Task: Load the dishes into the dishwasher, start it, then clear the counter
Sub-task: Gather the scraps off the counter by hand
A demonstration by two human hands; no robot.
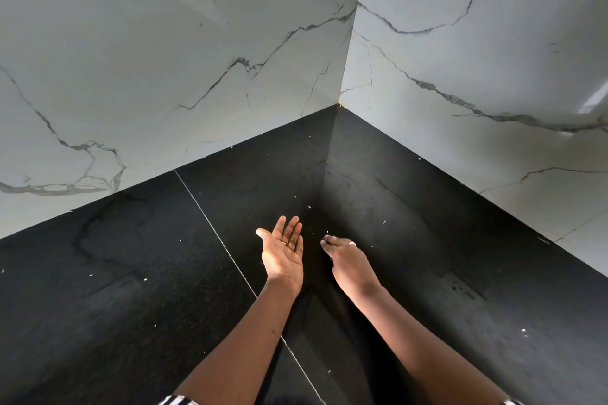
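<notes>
A black stone counter fills the lower view and runs into a corner. My left hand hovers over it palm up, fingers straight, a ring on one finger, nothing in the palm. My right hand is palm down just to the right, its fingertips touching the counter beside a small white crumb. Whether the fingers pinch a crumb cannot be told. No dishes and no dishwasher are in view.
White marble-veined walls meet at the corner behind the counter. Several tiny white crumbs are scattered over the black surface. A thin seam crosses the counter diagonally. A dark wet smudge lies to the right.
</notes>
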